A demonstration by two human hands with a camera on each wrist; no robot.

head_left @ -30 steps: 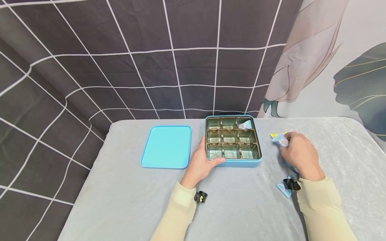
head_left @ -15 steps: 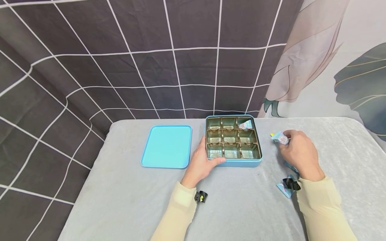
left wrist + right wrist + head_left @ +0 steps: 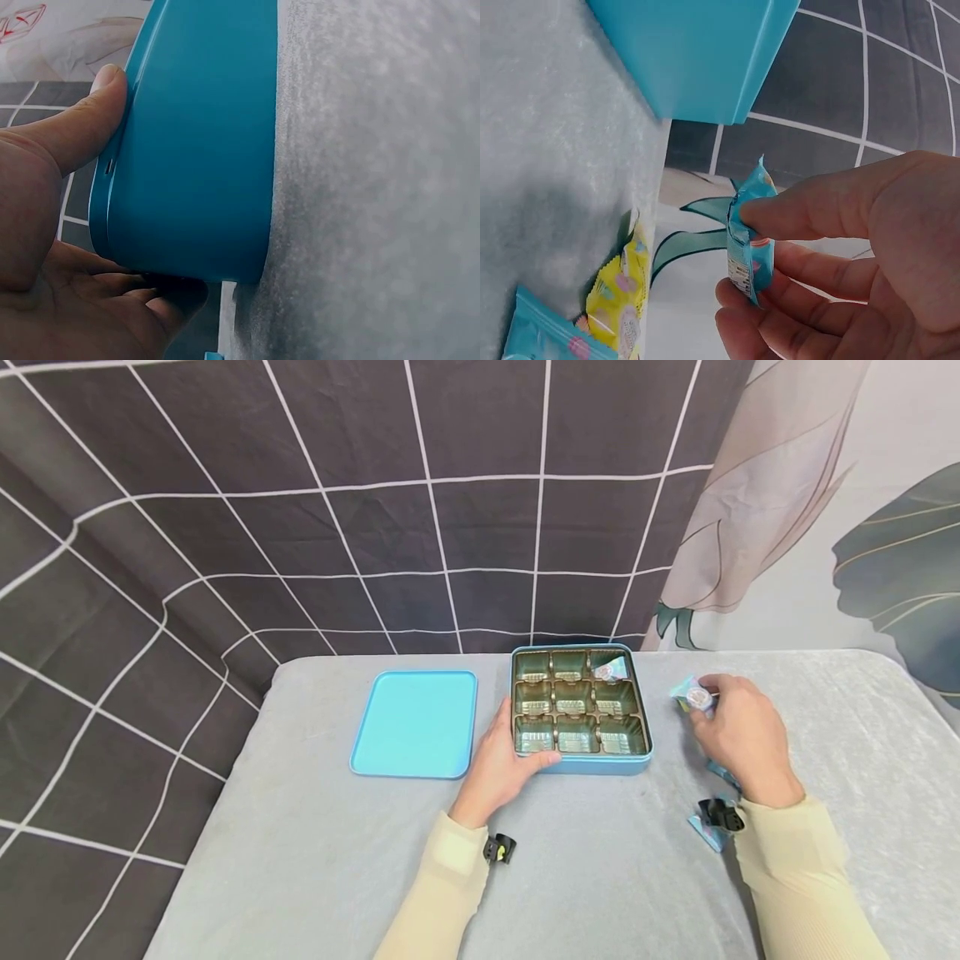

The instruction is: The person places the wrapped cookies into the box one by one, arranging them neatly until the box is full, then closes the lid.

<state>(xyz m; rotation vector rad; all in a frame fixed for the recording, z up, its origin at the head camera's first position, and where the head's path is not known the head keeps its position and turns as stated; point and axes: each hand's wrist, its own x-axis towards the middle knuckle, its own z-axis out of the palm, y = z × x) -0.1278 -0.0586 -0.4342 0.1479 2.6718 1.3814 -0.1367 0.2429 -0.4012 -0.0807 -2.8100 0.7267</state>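
A light blue tin box holds a golden tray divided into several compartments. One blue wrapped candy lies in its back right compartment. My left hand holds the tin at its front left corner, thumb on the front rim and fingers along the left side. To the right of the tin, my right hand pinches another blue wrapped candy between thumb and fingers, off the table in the right wrist view. Below it there, a yellow wrapped candy and a blue wrapped candy lie on the cloth.
A flat blue lid lies left of the tin on the grey cloth-covered table. Blue wrapped candies lie partly hidden under the right wrist. A dark curtain with white grid lines hangs behind the table.
My right hand has lifted slightly and moved a little away from me, raising the blue wrapped candy. The left hand and the tin have stayed put.
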